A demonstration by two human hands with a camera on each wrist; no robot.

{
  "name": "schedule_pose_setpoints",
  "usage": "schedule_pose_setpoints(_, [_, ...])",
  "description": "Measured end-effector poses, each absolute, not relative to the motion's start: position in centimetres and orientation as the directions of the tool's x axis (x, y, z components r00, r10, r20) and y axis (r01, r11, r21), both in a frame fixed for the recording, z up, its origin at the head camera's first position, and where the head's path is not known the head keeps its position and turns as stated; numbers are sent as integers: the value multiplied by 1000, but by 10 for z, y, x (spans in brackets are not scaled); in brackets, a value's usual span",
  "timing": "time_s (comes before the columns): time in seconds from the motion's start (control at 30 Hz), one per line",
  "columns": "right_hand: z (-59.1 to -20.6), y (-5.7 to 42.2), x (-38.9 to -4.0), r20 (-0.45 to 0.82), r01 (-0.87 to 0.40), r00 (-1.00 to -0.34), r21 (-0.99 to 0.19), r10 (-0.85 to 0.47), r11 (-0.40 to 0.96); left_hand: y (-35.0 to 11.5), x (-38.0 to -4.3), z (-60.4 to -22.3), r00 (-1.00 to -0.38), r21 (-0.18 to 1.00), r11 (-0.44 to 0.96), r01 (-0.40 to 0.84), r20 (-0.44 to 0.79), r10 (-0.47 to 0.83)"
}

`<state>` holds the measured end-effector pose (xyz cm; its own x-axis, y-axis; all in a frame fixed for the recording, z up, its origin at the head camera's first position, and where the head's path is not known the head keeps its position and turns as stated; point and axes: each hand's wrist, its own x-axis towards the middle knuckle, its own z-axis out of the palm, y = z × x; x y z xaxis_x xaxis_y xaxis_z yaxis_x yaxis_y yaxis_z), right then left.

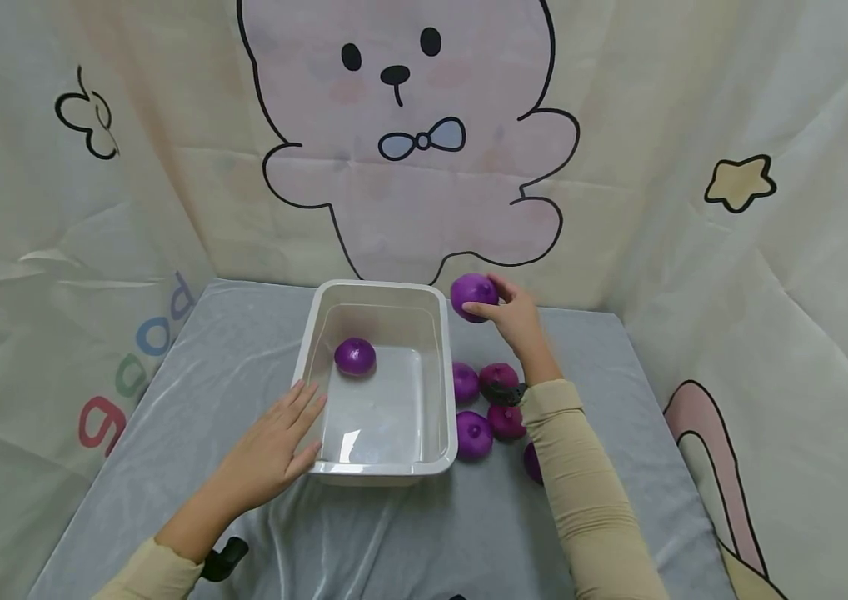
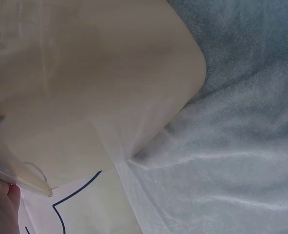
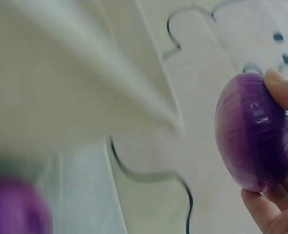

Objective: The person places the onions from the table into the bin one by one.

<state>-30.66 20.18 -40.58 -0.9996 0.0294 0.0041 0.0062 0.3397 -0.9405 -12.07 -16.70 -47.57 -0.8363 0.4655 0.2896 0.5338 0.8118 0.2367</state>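
Pale cartoon-printed curtains (image 1: 424,208) are hanging around a grey-draped table (image 1: 566,342), where, from my standpoint, a person is working at a white bin (image 1: 375,412). Left hand (image 1: 274,454): the fingers are extending straight over the bin's near rim beside it, grasping nothing. Right hand (image 1: 517,315): thumb and fingers are gripping a purple onion (image 1: 472,296), which they are holding just outside the bin's far corner. One loose onion (image 1: 355,357) is lying inside the bin, just ahead of the left fingertips. Five more onions (image 1: 474,436) are lying below the right hand, beside the bin, one partly hiding behind the right sleeve (image 1: 581,483). Judging by this arrangement, the work is apparently standing at an early stage: one onion is sitting inside, one is being held, and five are remaining outside.
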Motion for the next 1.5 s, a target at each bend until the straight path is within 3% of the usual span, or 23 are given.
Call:
schedule_pose_setpoints(0.2, [-398, 135, -317, 20, -22, -1000, -967, -12, 254, -166, -121, -474, -838, 241, 812, 531, 288, 463])
schedule_pose_setpoints(0.53, [-431, 66, -320, -31, 41, -999, -956, 38, 291, -166, -123, -475, -824, 233, 804, 547, 317, 469])
schedule_pose_setpoints(0.93, [-493, 43, -314, 10, 69, -976, -934, 218, 352, -168, -124, -474, -826, 227, 807, 545, 311, 470])
schedule_pose_setpoints(1.23, [-547, 37, -310, -4, 99, -952, -951, 307, 294, -165, -120, -479, -828, 229, 809, 542, 310, 467])
schedule_pose_setpoints(1.5, [-559, 30, -311, -38, 156, -934, -938, 356, 309, -165, -119, -477, -817, 220, 807, 549, 343, 463])
